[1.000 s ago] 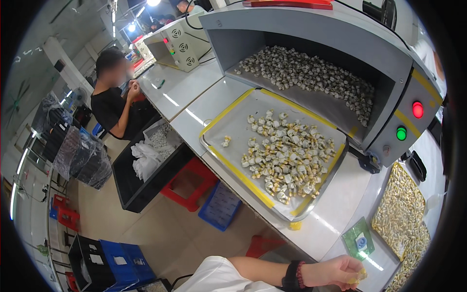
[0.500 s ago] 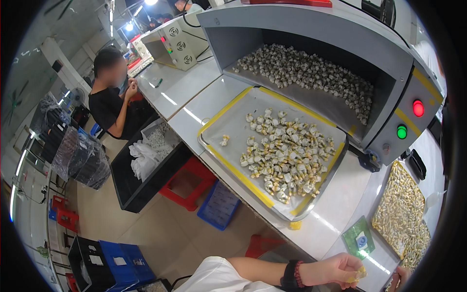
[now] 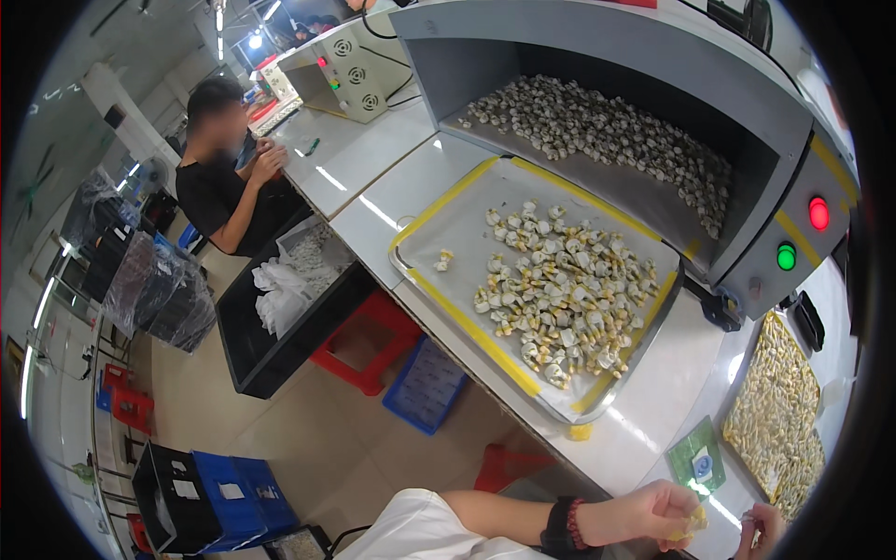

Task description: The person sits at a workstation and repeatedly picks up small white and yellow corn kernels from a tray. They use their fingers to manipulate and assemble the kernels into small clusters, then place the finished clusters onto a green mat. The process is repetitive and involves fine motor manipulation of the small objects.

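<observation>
At the lower right, my left hand [image 3: 661, 511] is closed, its thumb and fingers pinched round a small yellow piece [image 3: 691, 525]. A dark band and a red bead bracelet circle that wrist. Close by on the right, my right hand [image 3: 767, 528] is partly cut off by the picture's dark rim. Its fingertips are pressed together at a small, thin thing too indistinct to name. Just beyond both hands lies a green mat [image 3: 693, 450] with a small blue and white round item [image 3: 702, 465] on it.
A yellow-edged tray [image 3: 439, 308] bears a heap of small white-and-yellow pieces [image 3: 569, 289]. Behind it stands a grey box machine [image 3: 597, 30] with red and green lights, similar pieces inside. Elongated yellowish pieces [image 3: 770, 420] cover another tray at right. A co-worker [image 3: 210, 177] sits far left.
My right hand has come further into view, up and closer to the left hand. The left hand still pinches the yellow piece. The whole view has shifted slightly.
</observation>
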### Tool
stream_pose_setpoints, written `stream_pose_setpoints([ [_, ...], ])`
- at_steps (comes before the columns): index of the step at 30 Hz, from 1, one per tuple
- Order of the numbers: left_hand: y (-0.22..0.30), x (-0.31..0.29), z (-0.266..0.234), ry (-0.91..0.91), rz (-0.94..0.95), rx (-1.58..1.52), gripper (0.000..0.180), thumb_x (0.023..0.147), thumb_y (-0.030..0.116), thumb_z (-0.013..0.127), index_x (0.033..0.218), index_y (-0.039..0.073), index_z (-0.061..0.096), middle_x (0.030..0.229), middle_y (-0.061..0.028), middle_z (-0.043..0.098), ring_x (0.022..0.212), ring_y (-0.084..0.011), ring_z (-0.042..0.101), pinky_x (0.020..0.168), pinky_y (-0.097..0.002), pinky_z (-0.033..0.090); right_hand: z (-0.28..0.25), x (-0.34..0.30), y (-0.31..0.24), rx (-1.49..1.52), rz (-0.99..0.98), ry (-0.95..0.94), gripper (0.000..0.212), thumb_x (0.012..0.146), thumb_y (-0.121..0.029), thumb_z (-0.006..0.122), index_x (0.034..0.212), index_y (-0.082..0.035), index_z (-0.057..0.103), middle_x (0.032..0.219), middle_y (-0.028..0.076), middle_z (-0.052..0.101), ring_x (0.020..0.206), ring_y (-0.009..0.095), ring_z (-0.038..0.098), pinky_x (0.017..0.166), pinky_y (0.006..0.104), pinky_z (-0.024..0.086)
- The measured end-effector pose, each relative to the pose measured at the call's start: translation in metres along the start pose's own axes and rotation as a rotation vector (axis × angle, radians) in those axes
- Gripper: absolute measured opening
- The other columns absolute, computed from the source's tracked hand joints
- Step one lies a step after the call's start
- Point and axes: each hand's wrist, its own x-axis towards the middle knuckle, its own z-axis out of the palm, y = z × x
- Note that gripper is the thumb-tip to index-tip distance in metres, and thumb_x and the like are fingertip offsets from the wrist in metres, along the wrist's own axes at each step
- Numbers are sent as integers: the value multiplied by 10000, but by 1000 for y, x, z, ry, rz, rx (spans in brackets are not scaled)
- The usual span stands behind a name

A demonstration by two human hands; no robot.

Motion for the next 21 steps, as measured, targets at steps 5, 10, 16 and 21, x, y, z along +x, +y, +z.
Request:
stream_pose_setpoints([
  [5, 1, 2, 5, 79, 27, -9, 239, 858, 131, 619, 1055, 14, 550, 884, -32, 617, 785, -89, 593, 704, -211, 482, 8, -3, 21, 55, 149, 63, 67, 716, -3, 613, 743, -18, 554, 796, 111, 603, 707, 213, 565, 671, 317, 420],
  [10, 34, -22, -12, 157, 100, 301, 324, 708, 12, 749, 982, -49, 586, 915, -175, 630, 859, -248, 636, 767, -342, 521, 25, 52, 7, 40, -187, 105, 137, 657, 32, 699, 761, -37, 643, 716, 81, 579, 611, 229, 552, 534, 319, 432],
  [16, 26, -24, 5, 283, 46, 345, 266, 685, -126, 685, 935, -75, 609, 879, -195, 654, 787, -214, 629, 650, -288, 527, 34, 52, 17, -43, -355, 35, 167, 655, 1, 636, 806, -62, 602, 773, 54, 517, 731, 212, 528, 626, 301, 459],
  [21, 26, -28, -5, 195, 173, 468, 227, 709, -113, 668, 924, -77, 603, 864, -206, 645, 763, -199, 624, 605, -268, 541, 51, 53, 12, -92, -417, -14, 136, 680, -56, 606, 810, -38, 572, 787, 55, 503, 745, 202, 514, 644, 285, 466],
])
